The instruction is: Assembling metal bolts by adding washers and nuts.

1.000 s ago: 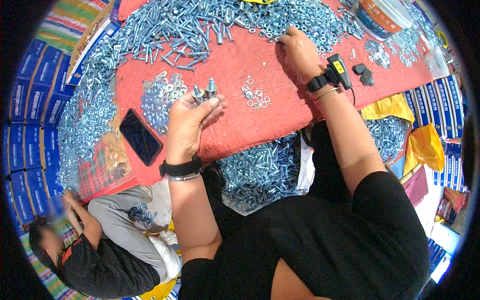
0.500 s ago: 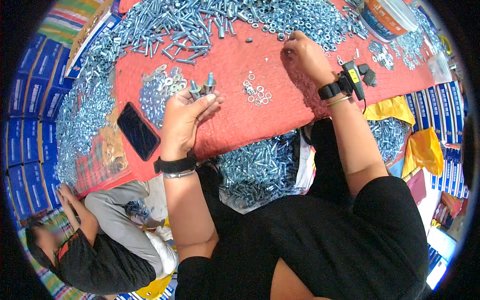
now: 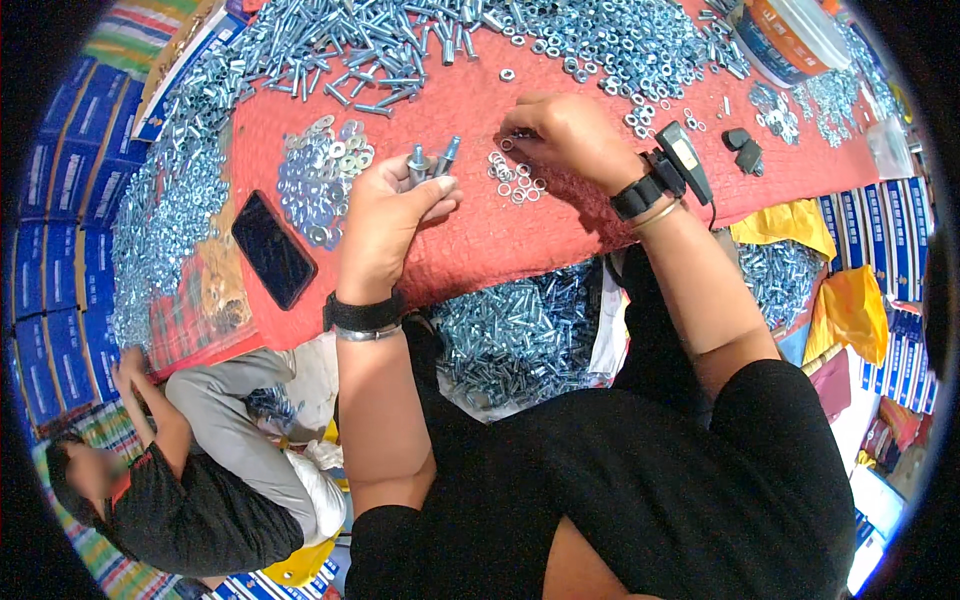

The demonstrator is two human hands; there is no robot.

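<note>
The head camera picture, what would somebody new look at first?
Probably the huge heap of shiny metal bolts and nuts spread along the far side of the red tabletop. Next, likely the two bolts sticking up from the left hand, while the right hand is at the small pile of rings. The dark phone lying left of the left hand stands out too.
</note>
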